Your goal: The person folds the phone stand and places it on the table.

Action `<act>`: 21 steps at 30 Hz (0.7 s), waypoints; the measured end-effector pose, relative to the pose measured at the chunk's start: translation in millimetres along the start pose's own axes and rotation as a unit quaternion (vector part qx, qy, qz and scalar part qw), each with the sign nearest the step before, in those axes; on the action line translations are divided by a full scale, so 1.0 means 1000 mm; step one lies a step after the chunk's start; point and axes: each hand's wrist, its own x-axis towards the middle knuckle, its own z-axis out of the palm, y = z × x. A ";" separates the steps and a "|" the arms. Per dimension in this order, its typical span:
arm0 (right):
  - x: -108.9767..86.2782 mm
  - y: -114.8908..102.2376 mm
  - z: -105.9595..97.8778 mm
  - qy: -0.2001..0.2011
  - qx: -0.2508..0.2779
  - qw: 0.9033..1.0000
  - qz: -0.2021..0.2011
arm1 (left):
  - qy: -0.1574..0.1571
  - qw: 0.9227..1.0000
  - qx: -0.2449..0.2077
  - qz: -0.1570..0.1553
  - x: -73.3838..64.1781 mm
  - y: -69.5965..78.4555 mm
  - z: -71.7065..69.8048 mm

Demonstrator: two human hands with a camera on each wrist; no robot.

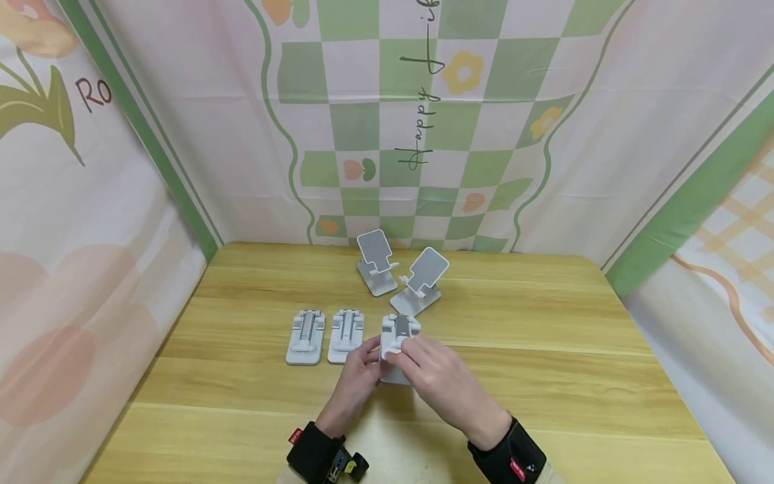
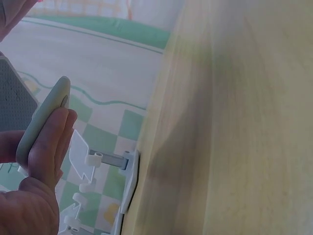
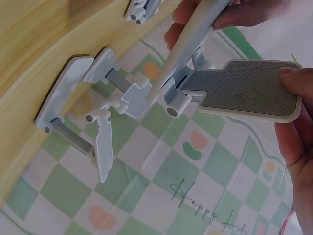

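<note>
Above the table, my left hand [image 1: 355, 382] grips a white folding phone stand [image 1: 390, 327] by its base [image 3: 191, 45]. My right hand [image 1: 449, 384] pinches the free end of the stand's grey-padded support plate [image 3: 247, 93] between thumb and fingers. In the right wrist view the plate is swung out at an angle from the base, with the hinge [image 3: 177, 104] between them. From the left wrist, the base edge [image 2: 46, 115] shows between the fingers of my left hand [image 2: 36, 196]; part of the plate is cut off at the frame's edge.
Two folded phone stands, one at the far left [image 1: 305, 339] and one beside my left hand [image 1: 347, 333], lie flat on the wooden table [image 1: 544, 363]. Behind the held one, two unfolded stands, a left one [image 1: 376, 259] and a right one [image 1: 426, 275], stand near the patterned curtain [image 1: 411, 128].
</note>
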 end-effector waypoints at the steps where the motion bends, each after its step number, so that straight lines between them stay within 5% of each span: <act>1: 0.000 0.000 0.000 0.000 -0.001 1.000 -0.001 | 0.001 1.000 0.002 0.002 0.000 0.001 0.000; 12: 0.001 0.002 0.002 0.016 0.015 1.000 -0.001 | -0.013 1.000 -0.001 0.006 -0.002 0.002 -0.002; 17: 0.002 0.004 0.004 0.059 0.084 0.995 0.013 | -0.026 1.000 -0.012 0.008 -0.004 0.001 -0.003; 21: 0.003 0.008 0.006 0.117 0.157 0.979 0.048 | -0.027 0.999 -0.019 0.011 -0.004 0.001 -0.002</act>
